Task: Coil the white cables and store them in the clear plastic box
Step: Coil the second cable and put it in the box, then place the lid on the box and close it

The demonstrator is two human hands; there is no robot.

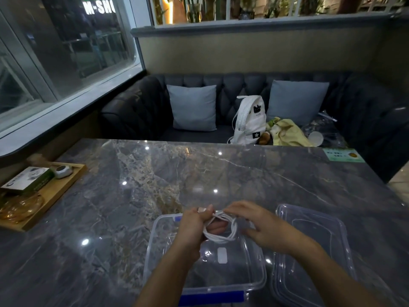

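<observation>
A white cable hangs in a loose coil of several loops above the clear plastic box. My left hand grips the top of the coil between thumb and fingers. My right hand is at the coil's right side, its fingertips on the cable near the top where the strands meet. The open box stands on the marble table near the front edge, with a blue latch on its near side. Its floor shows only a white label.
The clear lid lies right of the box. A wooden tray with a small boxed item, an amber glass dish and a small white device sits at the table's left. A green card lies at the far right corner. A sofa with a white backpack stands behind.
</observation>
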